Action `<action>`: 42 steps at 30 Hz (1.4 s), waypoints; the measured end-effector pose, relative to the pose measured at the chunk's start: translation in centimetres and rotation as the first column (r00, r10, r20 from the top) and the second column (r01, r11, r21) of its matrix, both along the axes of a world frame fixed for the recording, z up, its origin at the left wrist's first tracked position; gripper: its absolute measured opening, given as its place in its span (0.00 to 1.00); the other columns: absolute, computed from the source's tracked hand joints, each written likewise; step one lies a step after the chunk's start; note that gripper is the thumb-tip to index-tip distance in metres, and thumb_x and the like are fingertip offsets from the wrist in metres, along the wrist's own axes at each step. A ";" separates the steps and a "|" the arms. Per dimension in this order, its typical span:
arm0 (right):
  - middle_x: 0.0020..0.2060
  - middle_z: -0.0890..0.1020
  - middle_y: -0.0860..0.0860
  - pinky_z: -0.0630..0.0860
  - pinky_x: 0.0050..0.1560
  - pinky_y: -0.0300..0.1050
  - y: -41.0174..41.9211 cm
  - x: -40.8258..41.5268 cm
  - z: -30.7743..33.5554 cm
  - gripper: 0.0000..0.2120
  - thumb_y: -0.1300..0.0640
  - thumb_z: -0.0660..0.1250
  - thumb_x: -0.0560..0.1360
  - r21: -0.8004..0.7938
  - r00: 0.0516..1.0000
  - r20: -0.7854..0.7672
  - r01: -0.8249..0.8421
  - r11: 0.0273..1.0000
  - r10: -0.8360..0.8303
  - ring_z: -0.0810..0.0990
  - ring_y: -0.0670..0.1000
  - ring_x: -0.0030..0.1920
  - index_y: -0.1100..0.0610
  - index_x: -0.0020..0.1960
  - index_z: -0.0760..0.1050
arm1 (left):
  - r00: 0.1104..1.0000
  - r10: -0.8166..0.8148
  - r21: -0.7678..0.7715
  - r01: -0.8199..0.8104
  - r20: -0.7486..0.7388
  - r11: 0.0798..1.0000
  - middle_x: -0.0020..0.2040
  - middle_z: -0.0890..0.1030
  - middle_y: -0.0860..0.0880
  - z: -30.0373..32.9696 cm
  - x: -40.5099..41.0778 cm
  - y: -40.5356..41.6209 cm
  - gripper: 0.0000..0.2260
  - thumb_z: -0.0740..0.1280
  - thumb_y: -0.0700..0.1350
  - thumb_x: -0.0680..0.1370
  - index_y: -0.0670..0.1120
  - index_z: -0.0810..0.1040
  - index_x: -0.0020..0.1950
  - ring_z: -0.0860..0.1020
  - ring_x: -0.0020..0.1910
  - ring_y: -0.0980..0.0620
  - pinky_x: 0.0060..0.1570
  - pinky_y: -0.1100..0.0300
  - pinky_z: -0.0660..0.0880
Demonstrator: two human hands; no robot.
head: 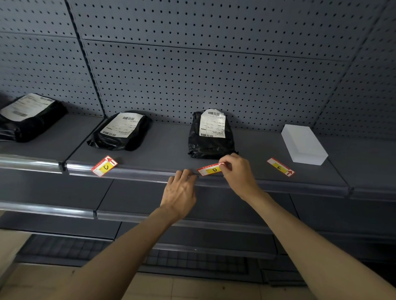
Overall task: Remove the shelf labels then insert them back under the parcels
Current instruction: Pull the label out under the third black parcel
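The D label (209, 170) lies at the front lip of the shelf (161, 148), just before the middle black parcel (212, 137), its long axis running nearly along the price rail (133, 173). The right hand (237, 171) pinches the label's right, arrow end between thumb and fingertips. The left hand (180, 192) rests on the rail just left of the label's other end, fingers curled, holding nothing. Likely next, the label slides down into the rail. The C label (104, 166) and E label (280, 167) lie loose on the shelf.

Three black parcels (25, 118) (121, 131) (212, 135) and one white box (304, 144) are on the shelf (161, 146). Three labels (104, 166) (208, 170) (280, 167) show. Two hands (180, 192) (237, 171) reach in.
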State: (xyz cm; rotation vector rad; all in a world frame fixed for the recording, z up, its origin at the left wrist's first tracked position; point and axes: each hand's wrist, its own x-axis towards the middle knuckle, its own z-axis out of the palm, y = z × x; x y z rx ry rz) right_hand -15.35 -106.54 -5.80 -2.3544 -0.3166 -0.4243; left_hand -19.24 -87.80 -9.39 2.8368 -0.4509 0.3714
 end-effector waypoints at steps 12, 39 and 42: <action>0.40 0.77 0.54 0.75 0.40 0.44 0.8 0.5 -0.7 0.06 0.65 0.64 0.76 -0.047 0.999 -0.043 -0.003 0.999 0.001 0.76 0.51 0.39 0.61 0.44 0.79 | 0.999 -0.038 0.002 0.038 0.004 0.999 0.61 0.76 0.49 0.3 0.2 0.5 0.18 0.59 0.40 0.75 0.46 0.74 0.64 0.72 0.57 0.48 0.58 0.54 0.71; 0.44 0.79 0.53 0.79 0.45 0.47 -6.4 -1.7 1.8 0.05 0.58 0.67 0.76 -0.156 0.982 -0.093 0.146 0.977 -0.162 0.79 0.50 0.43 0.59 0.46 0.78 | 0.995 -0.095 -0.095 0.096 0.013 0.991 0.51 0.77 0.44 4.7 3.5 -2.7 0.08 0.62 0.43 0.76 0.42 0.77 0.51 0.73 0.52 0.43 0.50 0.49 0.72; 0.45 0.80 0.56 0.79 0.44 0.51 -11.1 -1.9 2.1 0.05 0.59 0.69 0.75 -0.187 0.959 -0.112 0.237 0.953 -0.261 0.80 0.54 0.42 0.61 0.43 0.78 | 0.986 -0.168 -0.095 0.168 0.013 0.981 0.51 0.77 0.45 6.2 4.6 -6.1 0.08 0.63 0.44 0.77 0.43 0.77 0.52 0.73 0.54 0.44 0.52 0.49 0.73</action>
